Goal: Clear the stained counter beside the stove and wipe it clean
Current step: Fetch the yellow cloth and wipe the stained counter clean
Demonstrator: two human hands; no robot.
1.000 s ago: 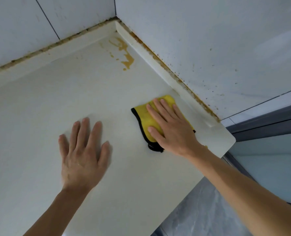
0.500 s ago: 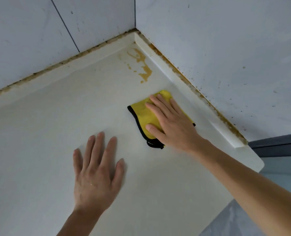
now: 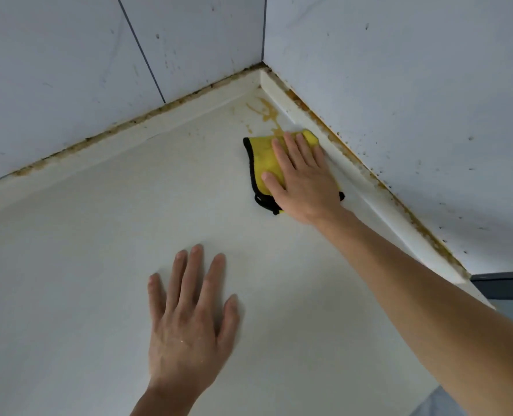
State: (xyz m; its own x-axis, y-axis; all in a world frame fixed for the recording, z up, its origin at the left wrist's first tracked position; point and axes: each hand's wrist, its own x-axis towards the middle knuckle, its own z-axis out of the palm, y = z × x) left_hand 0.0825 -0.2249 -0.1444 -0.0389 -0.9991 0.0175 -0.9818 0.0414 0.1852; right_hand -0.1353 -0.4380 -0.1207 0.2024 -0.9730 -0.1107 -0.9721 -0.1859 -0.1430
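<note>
Two hands are on the worktop. My right hand lies flat on the yellow cloth, its grip open, fingers straight and pressing down rather than curled round it; I judge that spreads pressure for wiping. The cloth sits near the worktop's far right corner, just beside the raised strip along the right edge, its far edge touching the brown stain that runs on into the corner. My left hand rests palm down nearer the front, well apart from the cloth, grip open and holding nothing, probably bracing my reach. Grime along the wall joint looks untouched.
</note>
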